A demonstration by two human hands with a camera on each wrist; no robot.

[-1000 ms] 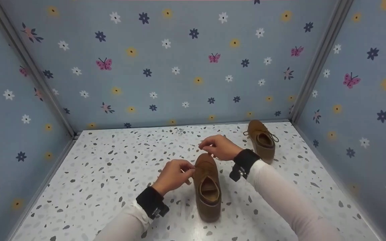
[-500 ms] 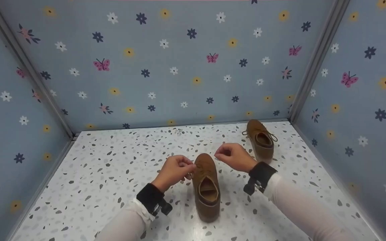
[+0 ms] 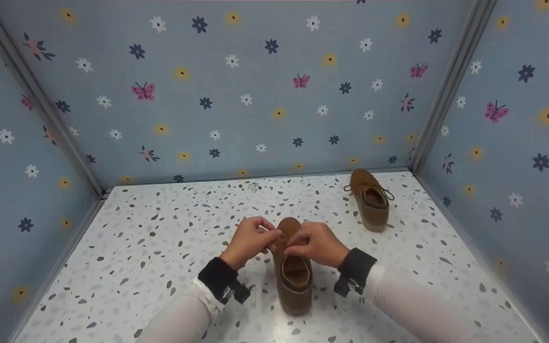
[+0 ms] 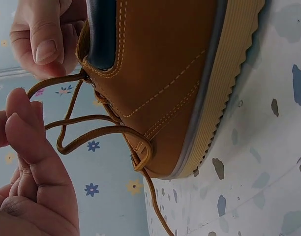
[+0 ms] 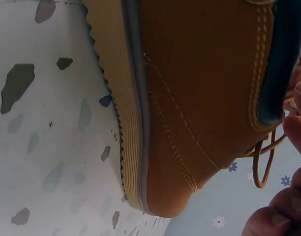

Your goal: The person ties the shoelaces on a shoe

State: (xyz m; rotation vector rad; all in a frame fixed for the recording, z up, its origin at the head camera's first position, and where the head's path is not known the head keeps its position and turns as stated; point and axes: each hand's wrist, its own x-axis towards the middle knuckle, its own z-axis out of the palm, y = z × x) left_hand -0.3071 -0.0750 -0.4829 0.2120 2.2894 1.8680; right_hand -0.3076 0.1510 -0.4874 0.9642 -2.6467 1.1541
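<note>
A brown lace-up shoe [image 3: 296,301] stands on the floor with its toe pointing away from me. Its brown shoelace [image 4: 94,136] hangs in loose loops off the eyelets in the left wrist view. My left hand [image 3: 251,242], at the shoe's left side, pinches the lace between thumb and fingertips. Over the tongue, my right hand [image 3: 321,244] has thumb and forefinger together at the lace close to the top eyelets. In the right wrist view, the shoe's side [image 5: 204,88] fills the middle, and the right hand's fingers [image 5: 278,216] are partly cut off at the edge.
A second brown shoe [image 3: 370,202], its lace tied in a bow, stands farther back on the right. Flower-patterned panels [image 3: 236,95] enclose the speckled white floor [image 3: 160,228] at the back and both sides.
My right hand moved from above the toe out to the right, then back in over the tongue near my left hand. The left hand stayed by the laces, shifting slightly.
</note>
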